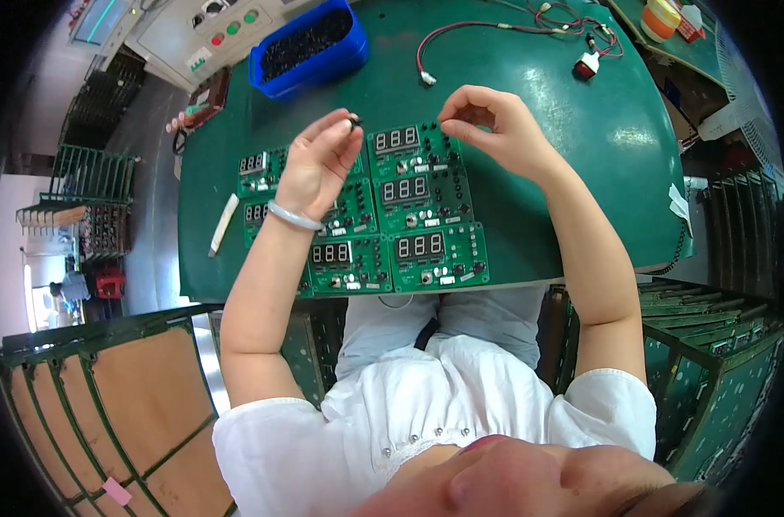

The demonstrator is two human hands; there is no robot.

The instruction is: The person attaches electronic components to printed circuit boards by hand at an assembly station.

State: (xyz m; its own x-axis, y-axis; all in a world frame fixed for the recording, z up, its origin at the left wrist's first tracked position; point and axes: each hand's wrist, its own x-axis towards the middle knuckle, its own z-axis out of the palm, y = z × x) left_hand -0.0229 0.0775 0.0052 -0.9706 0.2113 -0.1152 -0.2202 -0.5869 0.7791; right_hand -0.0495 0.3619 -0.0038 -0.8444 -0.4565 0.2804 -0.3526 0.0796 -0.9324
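Observation:
Several green circuit boards with three-digit displays lie side by side on the table. My left hand point(316, 164), with a pale bracelet at its wrist, is raised over the left boards and hides part of them. Its fingertips pinch a small black part point(355, 122). At the upper right corner of the top right circuit board point(416, 162) is my right hand point(500, 129), thumb and forefinger drawn together. Anything between those fingertips is too small to make out. Below that board lie the middle right circuit board point(448, 207) and the lower right circuit board point(461, 250).
A blue bin point(310, 77) full of small black parts stands at the back left of the green table point(573, 129). Red and black wiring point(469, 28) with connectors lies at the back. A white-handled tool point(223, 226) rests at the left. Racks point(711, 362) flank me.

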